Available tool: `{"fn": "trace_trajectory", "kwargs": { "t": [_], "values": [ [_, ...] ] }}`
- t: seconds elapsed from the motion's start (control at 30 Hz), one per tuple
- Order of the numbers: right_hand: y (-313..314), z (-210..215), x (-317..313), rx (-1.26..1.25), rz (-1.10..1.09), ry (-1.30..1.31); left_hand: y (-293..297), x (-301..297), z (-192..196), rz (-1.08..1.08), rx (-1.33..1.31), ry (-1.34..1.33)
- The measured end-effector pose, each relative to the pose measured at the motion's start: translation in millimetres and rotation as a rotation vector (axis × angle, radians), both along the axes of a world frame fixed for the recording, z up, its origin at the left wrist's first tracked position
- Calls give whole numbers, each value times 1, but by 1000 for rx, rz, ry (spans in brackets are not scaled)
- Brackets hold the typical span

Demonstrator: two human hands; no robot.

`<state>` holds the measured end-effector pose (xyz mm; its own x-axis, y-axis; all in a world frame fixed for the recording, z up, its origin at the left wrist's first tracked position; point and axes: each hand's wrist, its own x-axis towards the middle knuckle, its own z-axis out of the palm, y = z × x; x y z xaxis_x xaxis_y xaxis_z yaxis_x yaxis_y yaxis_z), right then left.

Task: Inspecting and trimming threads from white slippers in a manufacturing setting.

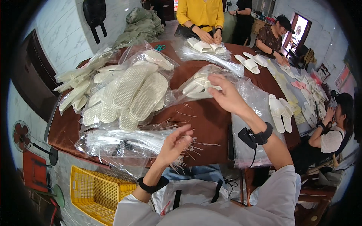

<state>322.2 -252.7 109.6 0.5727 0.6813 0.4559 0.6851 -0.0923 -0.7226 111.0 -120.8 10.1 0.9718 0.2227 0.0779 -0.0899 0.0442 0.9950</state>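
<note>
My left hand pinches a bunch of thin clear plastic strands over the near edge of the brown table. A larger bundle of the same strands lies in clear wrap just left of it. My right hand is farther out, fingers closed on the rim of a clear plastic bag holding a pair of white slippers. Both wrists wear black bands, and the right one carries a small black device with a cable.
A heap of bagged white slippers fills the left of the table. Flat clear bags and a loose pair lie at right. Three other people work across and beside the table. A yellow basket sits below left.
</note>
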Motion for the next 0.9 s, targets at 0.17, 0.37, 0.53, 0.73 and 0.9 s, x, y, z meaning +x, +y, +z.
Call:
{"fn": "trace_trajectory", "kwargs": {
  "t": [0.17, 0.37, 0.53, 0.73, 0.9],
  "values": [
    [-23, 18, -33, -474, 341, 11, 3, 15, 5, 133, -192, 48],
    [-40, 7, 56, -367, -51, -110, 18, 1, 23, 159, 38, -19],
    [-56, -14, 134, -347, -400, -336, 35, -1, 97, 10, 276, -49],
    [-37, -48, 178, -737, -606, -269, 67, 38, 119, -47, 495, 33],
    [-49, -70, 216, -526, -476, 23, 96, 93, 96, -103, 534, 45]
  ]
}}
